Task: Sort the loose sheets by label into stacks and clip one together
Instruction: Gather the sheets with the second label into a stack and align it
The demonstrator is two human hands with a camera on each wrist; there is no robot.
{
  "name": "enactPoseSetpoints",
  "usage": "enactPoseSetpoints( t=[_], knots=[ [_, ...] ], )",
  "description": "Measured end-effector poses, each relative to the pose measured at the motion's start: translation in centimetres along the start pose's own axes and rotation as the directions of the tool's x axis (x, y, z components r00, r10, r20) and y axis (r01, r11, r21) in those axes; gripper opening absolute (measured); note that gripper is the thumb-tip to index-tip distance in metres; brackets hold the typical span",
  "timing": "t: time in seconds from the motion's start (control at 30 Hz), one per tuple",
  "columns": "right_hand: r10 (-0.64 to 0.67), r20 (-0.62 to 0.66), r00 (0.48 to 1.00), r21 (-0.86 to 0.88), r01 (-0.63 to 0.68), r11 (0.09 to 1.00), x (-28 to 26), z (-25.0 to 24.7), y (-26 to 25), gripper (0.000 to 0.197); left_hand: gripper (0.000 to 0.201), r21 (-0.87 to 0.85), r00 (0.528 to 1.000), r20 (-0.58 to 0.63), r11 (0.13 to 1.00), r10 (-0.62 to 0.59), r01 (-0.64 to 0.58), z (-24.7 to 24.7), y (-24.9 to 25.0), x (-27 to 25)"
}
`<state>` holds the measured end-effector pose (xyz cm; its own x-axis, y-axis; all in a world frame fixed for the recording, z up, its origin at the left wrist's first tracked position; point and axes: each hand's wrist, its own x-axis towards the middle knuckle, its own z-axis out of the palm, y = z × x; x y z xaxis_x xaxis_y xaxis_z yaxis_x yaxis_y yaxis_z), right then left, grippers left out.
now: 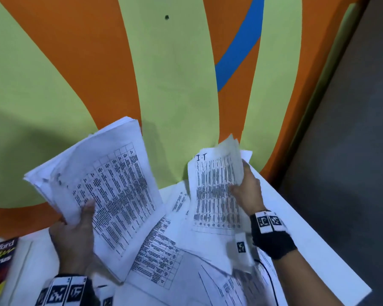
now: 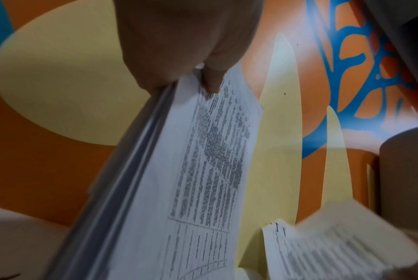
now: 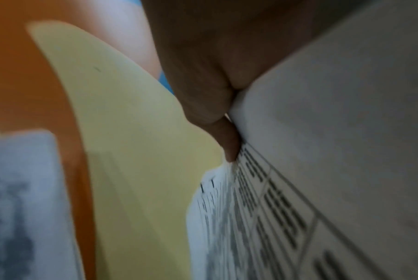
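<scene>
A: Left hand [image 1: 72, 237]?
B: Grip pinching a thick stack [image 1: 102, 184], lower left, raised off the table [image 1: 307, 235].
A: Right hand [image 1: 249, 191]?
B: Pinching a few sheets [image 1: 215, 191], centre right, above loose sheets [image 1: 164, 259].

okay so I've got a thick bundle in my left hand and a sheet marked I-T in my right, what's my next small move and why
Probably lay the I-T sheet on a bare part of the white table as its own stack: your right hand pinches it, while more sheets lie unsorted below.

Loose sheets [image 1: 164, 257] all over table [image 1: 307, 250]
</scene>
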<state>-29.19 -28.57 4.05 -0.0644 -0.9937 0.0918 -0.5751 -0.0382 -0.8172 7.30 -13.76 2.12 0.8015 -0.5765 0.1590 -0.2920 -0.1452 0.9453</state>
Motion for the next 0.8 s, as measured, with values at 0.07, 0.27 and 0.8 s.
enactPoseSetpoints(
  t=[0.07,0.27,0.8],
  knots=[
    [-0.155,0.062,0.986,0.017,0.154,0.988,-0.7,-3.2,-2.9,0.101,0.052,-0.094,1.0,0.021,0.995,0.019,-0.017,0.0,1.6,-0.7],
    [-0.313,0.203,0.928,0.492,0.18,0.852,-1.4,-9.7,-9.8,0.039,0.029,-0.195,1.0,0.0,0.981,0.024,-0.023,0.3,4.4,-2.6],
    [-0.116,0.574,0.811,0.558,-0.284,0.78,-1.1,3.8,-6.9,0.042,0.048,-0.35,0.826,0.563,0.9,-0.02,0.261,0.3,7.1,-5.5]
  ],
)
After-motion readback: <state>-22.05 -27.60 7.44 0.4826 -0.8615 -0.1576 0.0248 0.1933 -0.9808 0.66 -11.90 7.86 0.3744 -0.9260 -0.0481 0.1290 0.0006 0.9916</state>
